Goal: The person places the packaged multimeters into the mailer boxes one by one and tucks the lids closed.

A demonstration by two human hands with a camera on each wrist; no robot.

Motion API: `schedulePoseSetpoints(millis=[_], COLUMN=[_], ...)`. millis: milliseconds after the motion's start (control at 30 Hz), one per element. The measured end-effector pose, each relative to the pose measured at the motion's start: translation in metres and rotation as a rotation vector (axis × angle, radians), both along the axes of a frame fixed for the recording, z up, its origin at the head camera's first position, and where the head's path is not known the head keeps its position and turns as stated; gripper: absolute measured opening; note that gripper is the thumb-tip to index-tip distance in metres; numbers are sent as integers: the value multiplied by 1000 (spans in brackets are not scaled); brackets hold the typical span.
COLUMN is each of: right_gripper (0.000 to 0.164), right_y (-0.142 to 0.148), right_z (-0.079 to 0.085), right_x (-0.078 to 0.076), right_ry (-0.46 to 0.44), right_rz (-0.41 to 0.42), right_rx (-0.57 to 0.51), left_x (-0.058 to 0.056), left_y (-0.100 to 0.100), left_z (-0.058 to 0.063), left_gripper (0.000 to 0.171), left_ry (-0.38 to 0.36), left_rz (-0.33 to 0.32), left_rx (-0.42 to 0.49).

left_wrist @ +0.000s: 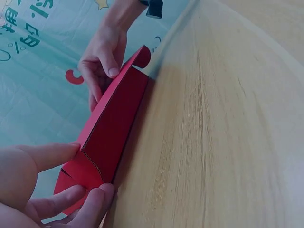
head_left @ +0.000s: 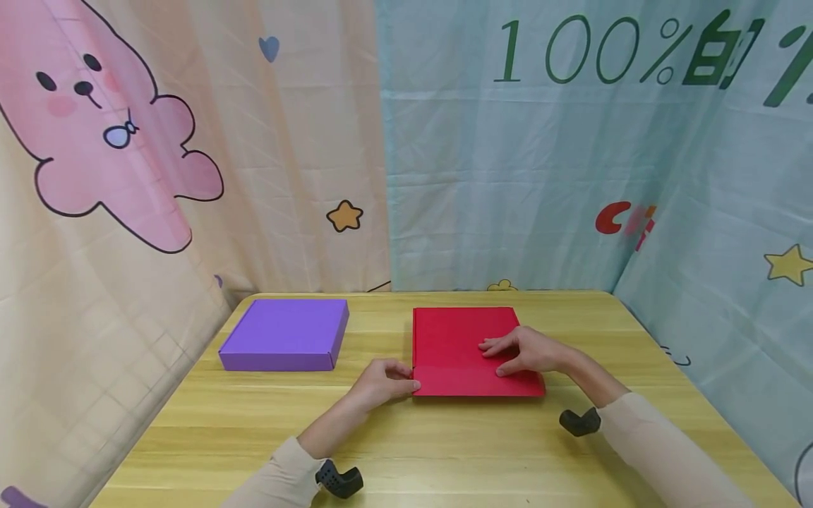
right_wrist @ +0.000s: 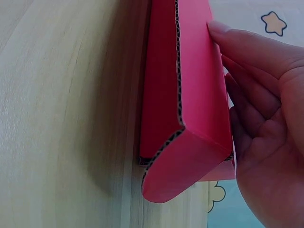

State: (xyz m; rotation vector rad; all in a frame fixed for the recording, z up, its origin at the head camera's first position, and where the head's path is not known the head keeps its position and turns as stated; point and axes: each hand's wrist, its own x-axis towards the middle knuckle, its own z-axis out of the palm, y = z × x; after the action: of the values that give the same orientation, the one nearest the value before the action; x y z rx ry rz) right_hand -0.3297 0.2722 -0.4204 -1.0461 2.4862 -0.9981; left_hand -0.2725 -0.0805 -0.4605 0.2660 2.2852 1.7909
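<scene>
A red cardboard box (head_left: 466, 346) lies on the table with its lid down; the lid's front flap sticks out over the front wall. At the box's front left corner, my left hand (head_left: 381, 384) pinches the flap's side tab (left_wrist: 89, 167) with thumb and fingers. My right hand (head_left: 530, 351) rests on the right part of the lid, fingers loosely bent and touching the top. The flap's right side tab (right_wrist: 183, 166) stands out from the box in the right wrist view, with no finger on it. Corrugated edges show along the flap.
A closed purple box (head_left: 286, 331) lies at the back left of the wooden table (head_left: 444, 451). Printed curtains (head_left: 495, 176) hang behind the table and at both sides. A black wrist mount (head_left: 339, 480) sits on the left sleeve and another (head_left: 580, 422) on the right.
</scene>
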Motion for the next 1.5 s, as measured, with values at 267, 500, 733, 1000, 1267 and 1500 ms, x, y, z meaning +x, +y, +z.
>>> schedulePoseSetpoints(millis=[267,500,733,1000,1267,1500], right_gripper=[41,41,39,46,47,40], right_y=[0,0,1,1,16,36], right_z=[-4,-3,-4,-4,4,4], right_x=[-2,-3,-4,2,17,26], right_ry=[0,-4,18,97,181,226], right_rz=[-13,-13,-4,-69,-173,-195], right_rx=[3,10,4,6,-26,-16], left_x=[0,0,-2,-5,-18,-31], left_y=[1,1,-1,-4,-4,8], left_z=[-1,-2,-3,3,21,34], left_gripper=[28,28,30,30,35,39], left_ry=[-89,-112,-51,-36,97,446], left_rz=[17,26,33,22,21,-139], left_rx=[101,120,38,-13,-139,-260])
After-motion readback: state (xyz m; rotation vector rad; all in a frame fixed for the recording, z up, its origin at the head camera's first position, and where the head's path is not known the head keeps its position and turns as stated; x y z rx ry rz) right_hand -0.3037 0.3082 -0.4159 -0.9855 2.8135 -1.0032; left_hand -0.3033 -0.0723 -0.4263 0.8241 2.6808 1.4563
